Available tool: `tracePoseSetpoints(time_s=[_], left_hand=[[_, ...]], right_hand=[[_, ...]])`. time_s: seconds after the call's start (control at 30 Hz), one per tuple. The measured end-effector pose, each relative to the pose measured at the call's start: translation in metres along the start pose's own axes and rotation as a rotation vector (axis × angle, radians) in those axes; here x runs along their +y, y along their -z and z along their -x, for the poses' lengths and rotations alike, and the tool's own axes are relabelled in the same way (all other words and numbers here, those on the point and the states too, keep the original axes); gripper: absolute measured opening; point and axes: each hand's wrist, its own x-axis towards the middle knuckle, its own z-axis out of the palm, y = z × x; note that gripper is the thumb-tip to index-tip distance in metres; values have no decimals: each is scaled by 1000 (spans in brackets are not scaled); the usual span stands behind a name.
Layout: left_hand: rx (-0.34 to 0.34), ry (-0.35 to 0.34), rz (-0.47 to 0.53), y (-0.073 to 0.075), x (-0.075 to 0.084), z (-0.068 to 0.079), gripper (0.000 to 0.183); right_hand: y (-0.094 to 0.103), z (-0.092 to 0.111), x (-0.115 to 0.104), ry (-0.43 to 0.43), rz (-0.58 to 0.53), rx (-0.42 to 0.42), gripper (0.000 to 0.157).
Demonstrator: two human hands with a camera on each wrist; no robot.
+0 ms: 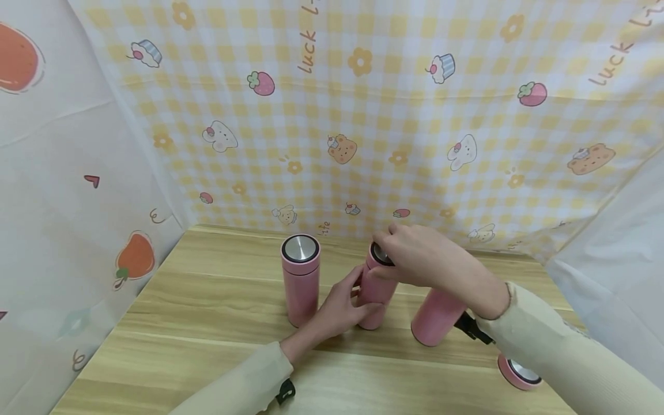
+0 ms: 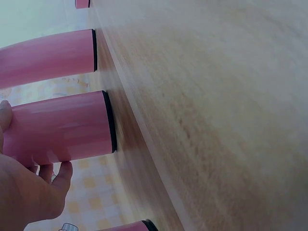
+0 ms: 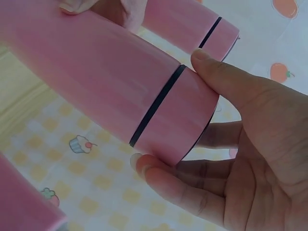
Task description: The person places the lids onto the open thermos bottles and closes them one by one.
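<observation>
A pink thermos flask [image 1: 374,291] with a silver-topped lid [image 3: 175,118] stands upright in the middle of the table. My left hand [image 1: 339,308] grips its body, thumb on the near side and fingers round behind. At the top, my right hand [image 1: 420,253] holds the lid between thumb and fingers. A dark ring [image 3: 158,106] runs between lid and body in the right wrist view. To the right is a second pink flask [image 1: 438,317], its upper part hidden by my right hand and wrist. A third pink flask [image 1: 302,294], lid on, stands to the left.
A loose pink lid [image 1: 519,373] with a silver disc lies on the wooden table [image 1: 207,323] at the right, beside my right sleeve [image 1: 560,351]. A yellow-checked cloth [image 1: 311,173] hangs behind the table, with white printed cloth [image 1: 67,230] along the left side.
</observation>
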Motion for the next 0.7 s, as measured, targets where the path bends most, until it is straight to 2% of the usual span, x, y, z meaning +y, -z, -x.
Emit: tracePoseSetpoints(time_s=[0.17,0.2,0.27,0.4,0.43,0.53,0.7], left_hand=[[-1,-3,-1,0,-1,0,69],[1,-3,1,1,5,1,69],[1,-4,-3,2,5,1,70],[0,5,-2,2,6,1,70],[-2,6,-2,1,0,0,71],[-4,9,8,0,0,0,70],[1,10,12,-1,0,0,72]], right_hand=[[-5,3,4,-11,-53,4,43],[-6,5,5,-11,-71,4,43],[-7,6,8,-8,-115,-8,44],[-6,9,15,59,-210,-42,48],[-5,9,17,81,-235,-54,51],[-1,13,21,134,-291,-100,58],[7,16,26,142,-372,-207,64]])
